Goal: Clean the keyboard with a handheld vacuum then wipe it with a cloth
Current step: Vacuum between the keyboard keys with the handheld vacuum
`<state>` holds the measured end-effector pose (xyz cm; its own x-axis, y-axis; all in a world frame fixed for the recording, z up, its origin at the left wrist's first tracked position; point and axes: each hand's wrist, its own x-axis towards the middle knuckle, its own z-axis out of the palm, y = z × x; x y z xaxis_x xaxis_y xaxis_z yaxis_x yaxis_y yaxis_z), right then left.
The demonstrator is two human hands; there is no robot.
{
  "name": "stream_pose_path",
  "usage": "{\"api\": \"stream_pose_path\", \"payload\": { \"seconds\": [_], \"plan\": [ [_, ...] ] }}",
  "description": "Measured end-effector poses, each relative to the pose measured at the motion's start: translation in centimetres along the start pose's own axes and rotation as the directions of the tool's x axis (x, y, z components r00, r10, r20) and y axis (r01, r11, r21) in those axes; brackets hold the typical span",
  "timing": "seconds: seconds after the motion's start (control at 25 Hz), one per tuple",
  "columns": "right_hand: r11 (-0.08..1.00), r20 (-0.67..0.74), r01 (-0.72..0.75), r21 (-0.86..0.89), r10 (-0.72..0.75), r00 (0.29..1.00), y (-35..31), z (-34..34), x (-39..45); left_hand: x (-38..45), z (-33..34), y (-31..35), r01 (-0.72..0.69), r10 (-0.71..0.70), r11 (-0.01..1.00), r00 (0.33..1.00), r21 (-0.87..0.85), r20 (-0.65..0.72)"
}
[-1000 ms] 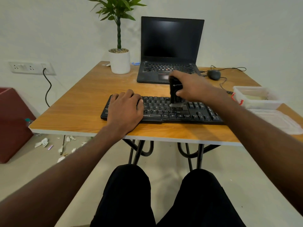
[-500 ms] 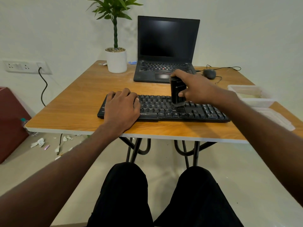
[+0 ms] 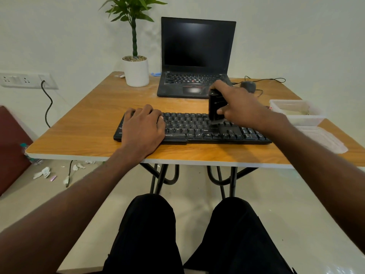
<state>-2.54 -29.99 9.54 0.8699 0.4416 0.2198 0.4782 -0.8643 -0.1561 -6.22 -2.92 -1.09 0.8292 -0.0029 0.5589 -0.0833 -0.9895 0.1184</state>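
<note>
While left hand (image 3: 142, 131) lies flat on keyboard (image 3: 197, 128), right hand (image 3: 240, 103) grips vacuum (image 3: 214, 107); "ONICS" legible.

Soft even light, wide-angle edge distortion

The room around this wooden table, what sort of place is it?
Probably a plain home or office workspace: a laptop and wired mouse on the table, a wall socket behind.
</note>
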Motion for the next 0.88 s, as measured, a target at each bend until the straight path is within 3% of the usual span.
{"api": "stream_pose_path", "payload": {
  "seconds": [0.08, 0.16, 0.24, 0.32, 0.48, 0.56, 0.64, 0.72, 0.76, 0.88],
  "plan": [
    [0.999, 0.069, -0.038, 0.019, 0.036, 0.997, -0.3, 0.0, 0.0, 0.0, 0.0, 0.1, -0.001, 0.001, 1.000, 1.000, 0.006, 0.000],
    [0.991, -0.014, -0.089, -0.098, 0.088, 0.996, -0.3, -0.2, 0.3, 0.0, 0.1, 0.0, -0.001, 0.001, 1.000, 1.000, 0.011, -0.002],
    [0.996, -0.075, -0.083, 0.023, 0.084, 0.994, -0.4, 0.3, 0.6, 0.0, -0.1, 0.1, -0.007, 0.007, 1.000, 1.000, 0.003, -0.002],
    [0.987, -0.024, -0.095, 0.133, 0.099, 0.995, -0.6, 0.8, 0.7, 0.1, -0.1, 0.0, -0.007, 0.007, 1.000, 1.000, 0.007, 0.004],
    [0.968, 0.023, -0.246, 0.047, 0.245, 0.969, 0.0, 0.0, 1.2, 0.0, -0.1, 0.1, 0.002, -0.002, 1.000, 1.000, 0.004, -0.004],
    [0.960, 0.067, -0.215, 0.177, 0.206, 0.976, 0.2, -0.2, 1.0, 0.0, -0.1, 0.1, 0.005, -0.005, 1.000, 1.000, -0.003, 0.000],
    [0.972, 0.110, -0.207, 0.108, 0.195, 0.975, 0.3, -0.5, 0.5, 0.0, -0.2, 0.1, 0.009, -0.009, 1.000, 1.000, 0.000, -0.004],
    [0.967, 0.042, -0.222, -0.124, 0.228, 0.973, 1.1, -1.3, -0.1, 0.0, -0.2, 0.1, 0.008, -0.008, 1.000, 1.000, -0.002, 0.004],
    [0.961, -0.035, -0.226, -0.160, 0.223, 0.974, 1.6, -1.6, -0.3, 0.0, -0.3, 0.2, 0.010, -0.010, 1.000, 1.000, -0.007, 0.009],
    [0.986, -0.176, -0.159, 0.054, 0.166, 0.970, 2.5, -1.7, -0.7, 0.1, -0.7, 0.9, 0.032, -0.032, 0.997, 0.999, -0.068, -0.010]
  ]
}}
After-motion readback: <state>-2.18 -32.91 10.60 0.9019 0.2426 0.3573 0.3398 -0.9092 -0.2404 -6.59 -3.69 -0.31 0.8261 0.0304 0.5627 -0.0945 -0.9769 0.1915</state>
